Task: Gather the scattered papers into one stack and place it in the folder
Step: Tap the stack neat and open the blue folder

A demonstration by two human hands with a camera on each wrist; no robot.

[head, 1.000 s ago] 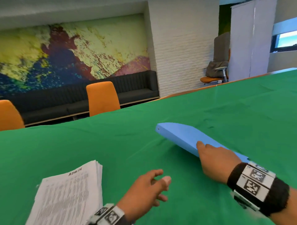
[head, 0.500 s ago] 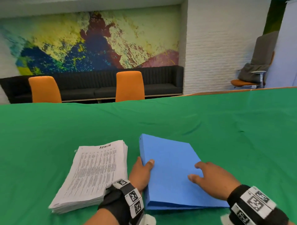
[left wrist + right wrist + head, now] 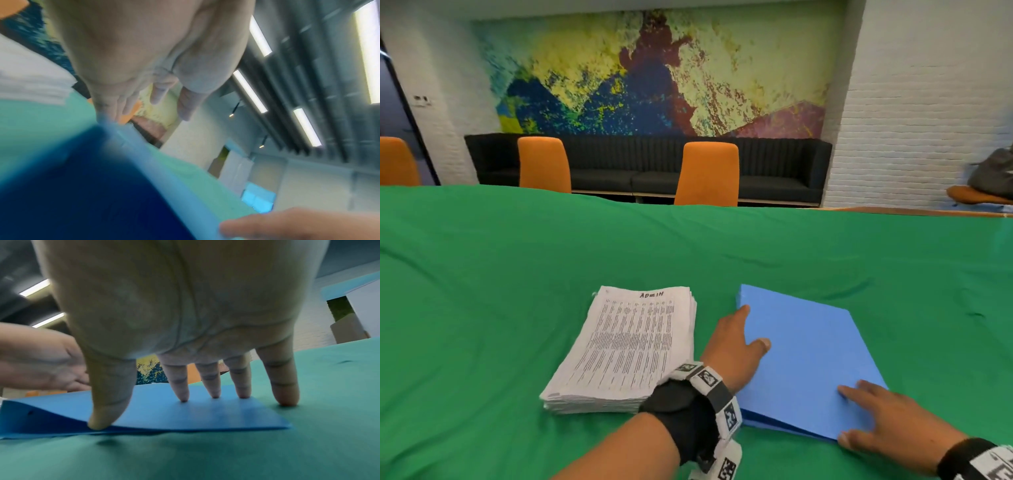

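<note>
The flat blue card folder (image 3: pixel 804 363) is lying shut beneath both hands' straightened fingers; the squared white printed paper stack (image 3: pixel 630 346) is sitting just outboard of the left hand (image 3: pixel 734 349), which is nearer it than the right hand (image 3: pixel 887 421).

I count one stack of papers (image 3: pixel 625 349) and one blue folder (image 3: pixel 804 359) on one green-covered table (image 3: pixel 517 260). I see two hands: one left hand (image 3: pixel 734 349), one right hand (image 3: pixel 890 423). Behind the table I count three orange chairs (image 3: pixel 707 173) and one black sofa (image 3: pixel 647 164).
</note>
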